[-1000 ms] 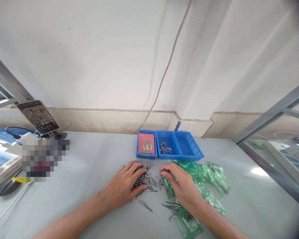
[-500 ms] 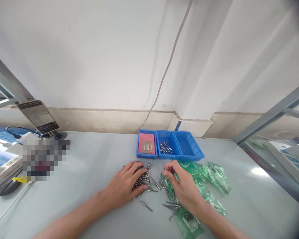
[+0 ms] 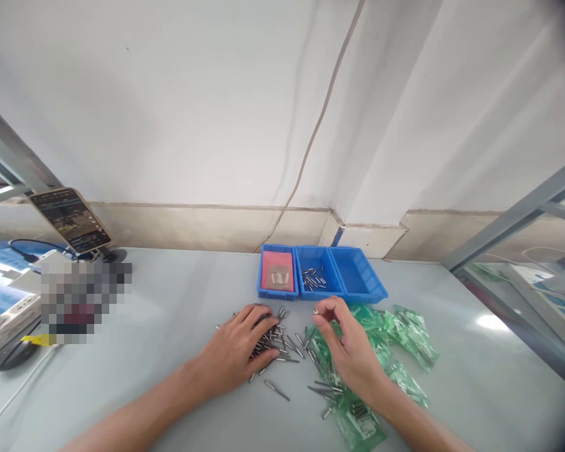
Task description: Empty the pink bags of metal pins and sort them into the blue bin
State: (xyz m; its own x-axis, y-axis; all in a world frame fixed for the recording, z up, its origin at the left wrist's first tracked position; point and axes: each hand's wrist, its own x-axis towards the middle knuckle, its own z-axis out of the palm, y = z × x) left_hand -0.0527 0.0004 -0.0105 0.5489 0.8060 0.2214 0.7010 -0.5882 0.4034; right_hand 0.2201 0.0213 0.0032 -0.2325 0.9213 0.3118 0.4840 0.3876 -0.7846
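My left hand [image 3: 238,342] lies over a heap of slim metal pins [image 3: 282,342], its fingers spread and curved across them. Part of the heap is hidden under the palm. My right hand [image 3: 351,351] is closed in a pinch above the green plastic bags [image 3: 381,339]. Between its thumb and forefinger shows the bright end of a small metal pin [image 3: 316,311]; the rest of that pin is covered by the fingers. Several loose pins [image 3: 324,390] lie beside and on the bags, below the right hand.
Behind the hands stand three joined blue bins: the left bin [image 3: 277,295] holds a pink sheet with a small clear packet, the middle bin [image 3: 320,254] several pins, the right bin [image 3: 358,273] nothing visible. A phone [image 3: 70,220] and power strip [image 3: 21,311] are at left.
My right hand has shifted slightly right and up, and the pin's end shows more clearly in its pinch. My left hand has stayed on the heap. The phone's screen picture differs.
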